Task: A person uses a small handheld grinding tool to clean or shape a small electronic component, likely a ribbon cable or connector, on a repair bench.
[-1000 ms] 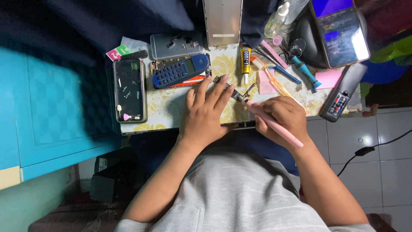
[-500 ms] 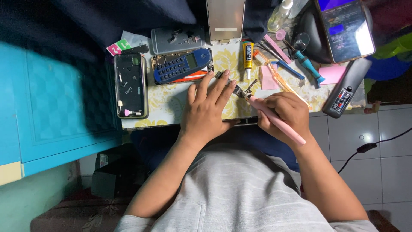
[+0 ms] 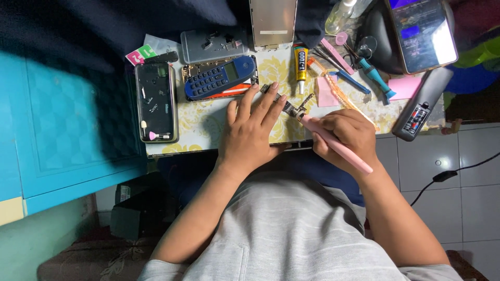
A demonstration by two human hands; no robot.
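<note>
Left hand point(image 3: 250, 132) is lying flat, fingers spread, pinning the small metal part point(image 3: 288, 105) beside the glue tube point(image 3: 301, 66). Right hand point(image 3: 341, 136) is gripping the pink tool point(image 3: 336, 145) closed, pen-style; keeping its tip steady matters.

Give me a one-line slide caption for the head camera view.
Left hand flat on floral table; right hand holds pink tool.

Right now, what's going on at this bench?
A person works at a small flowery table. The left hand lies flat on the tabletop, fingers spread, pressing something I can't make out. The right hand holds a pink pen-shaped tool, its metal tip close to the left fingertips. Around them: a blue keypad phone, an opened phone shell, a glue tube and a blue screwdriver.
</note>
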